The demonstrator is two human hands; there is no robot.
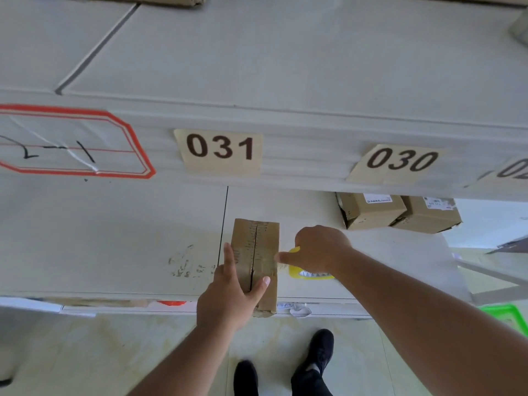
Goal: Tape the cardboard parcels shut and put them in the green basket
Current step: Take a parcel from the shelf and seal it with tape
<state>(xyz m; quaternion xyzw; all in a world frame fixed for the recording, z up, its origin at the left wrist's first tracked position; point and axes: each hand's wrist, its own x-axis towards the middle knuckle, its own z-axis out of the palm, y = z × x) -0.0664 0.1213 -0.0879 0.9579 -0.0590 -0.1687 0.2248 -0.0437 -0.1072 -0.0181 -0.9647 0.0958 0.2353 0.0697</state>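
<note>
Cardboard parcel (255,261), long and narrow, lies flat on the white surface (114,238) at its near edge, the near end jutting a little past that edge, with its centre seam running away from the person. The left hand (233,292) steadies it from the near left side: the fingers lie straight along the left wall while the thumb stretches across the top, its tip just right of the seam. The right hand (317,251) sits just beside the parcel's right wall, fingers curled round a yellow tape dispenser (310,271) that rests on the surface, and a strip of clear tape (264,260) runs from it across the top of the parcel, over the seam. Two more cardboard boxes (397,212) stand touching one another toward the far right of the surface, tucked under a white shelf (285,115) whose front carries paper labels reading 031 (219,151) and 030 (400,164) and a red-bordered label (71,142). A corner of the green basket (507,314) shows down on the floor at the right, below the surface's near edge. The person's black shoes (311,358) stand on the pale floor.
</note>
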